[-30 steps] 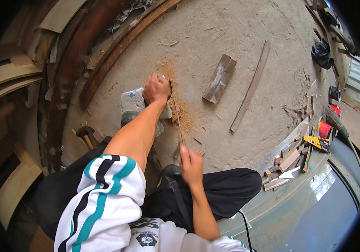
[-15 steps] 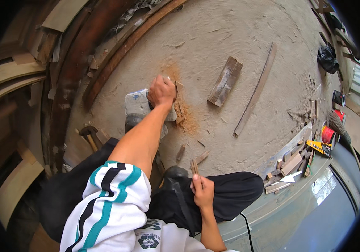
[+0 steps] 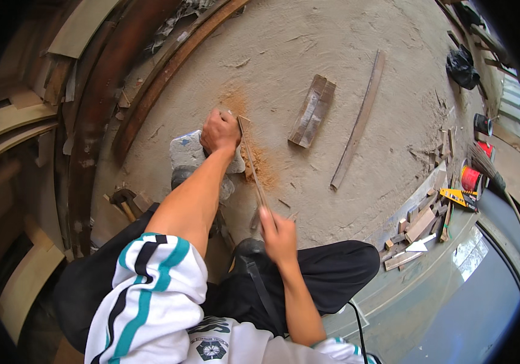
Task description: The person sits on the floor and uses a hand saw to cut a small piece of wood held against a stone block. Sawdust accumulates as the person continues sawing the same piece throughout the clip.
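My left hand is closed and presses down over a whitish block. Beside its knuckles shows the edge of a brown piece of wood; the rest is under the hand. My right hand, in front of my knee, is wrapped round the handle of what looks like a handsaw. Its long thin blade is seen almost edge-on and reaches forward to the wood by my left hand. Orange-brown sawdust lies on the ground around it. A dark shoe rests against the block.
A two-strip wooden block and a long narrow strip lie to the right. At the left are a hammer and a long beam. Wood offcuts, a broom and a black bag stand farther right.
My right hand has moved forward and slightly left, bringing the blade into line beside my left hand. My left hand keeps its place on the block while the whole view shifts a little.
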